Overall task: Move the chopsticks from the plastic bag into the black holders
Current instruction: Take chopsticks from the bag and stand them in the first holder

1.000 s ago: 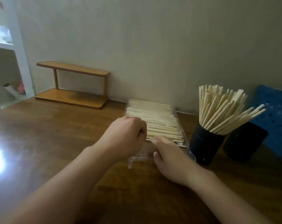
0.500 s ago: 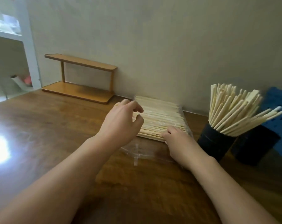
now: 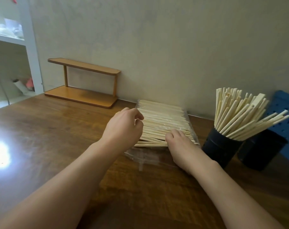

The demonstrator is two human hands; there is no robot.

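Observation:
A flat pile of pale wooden chopsticks point(image 3: 165, 119) lies in a clear plastic bag point(image 3: 147, 158) against the wall, its loose mouth toward me. My left hand point(image 3: 123, 128) curls its fingers over the left ends of the pile. My right hand point(image 3: 180, 146) digs bent fingers into the near chopsticks; its fingertips and thumb are hidden. A few sticks splay out between my hands. To the right stand two black holders. The nearer holder point(image 3: 220, 147) is packed with upright chopsticks point(image 3: 236, 113). Some of these lean over the farther holder point(image 3: 262, 149).
A small two-tier wooden rack point(image 3: 84, 83) stands against the wall at the back left. A blue perforated crate point(image 3: 287, 109) sits behind the holders. White shelving point(image 3: 13, 52) is at the far left. Glare marks the brown table point(image 3: 41, 129).
My left hand has left the bag's mouth, uncurled from a fist and moved onto the pile's left ends. My right hand has slid forward onto the chopsticks. The bag's mouth now lies flat.

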